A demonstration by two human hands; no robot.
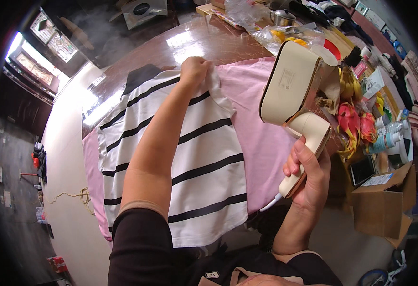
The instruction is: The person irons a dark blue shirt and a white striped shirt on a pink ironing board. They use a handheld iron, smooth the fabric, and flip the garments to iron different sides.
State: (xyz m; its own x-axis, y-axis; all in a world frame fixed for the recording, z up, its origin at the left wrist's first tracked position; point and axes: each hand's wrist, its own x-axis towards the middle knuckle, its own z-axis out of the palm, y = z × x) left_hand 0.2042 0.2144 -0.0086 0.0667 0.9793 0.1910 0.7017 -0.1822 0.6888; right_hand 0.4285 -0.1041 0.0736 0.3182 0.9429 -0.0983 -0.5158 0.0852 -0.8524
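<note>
A white shirt with black stripes and a dark collar (205,157) lies spread over a pink cloth (262,153) on a glossy brown table (151,50). My left hand (194,71) is closed on the shirt's upper edge, near its short sleeve. In my right hand (310,171) is the handle of a cream handheld garment steamer (291,82), raised over the right part of the pink cloth, its broad head upward. A white cord leaves the handle's lower end. The steamer's front face is turned out of sight.
Dragon fruit (348,121), bananas (348,84), plastic bottles (386,143) and a metal pot (283,18) crowd the right side. An open cardboard box (384,203) stands at the lower right. A coiled yellow cord (84,196) lies left of the table. Haze hangs at the upper left.
</note>
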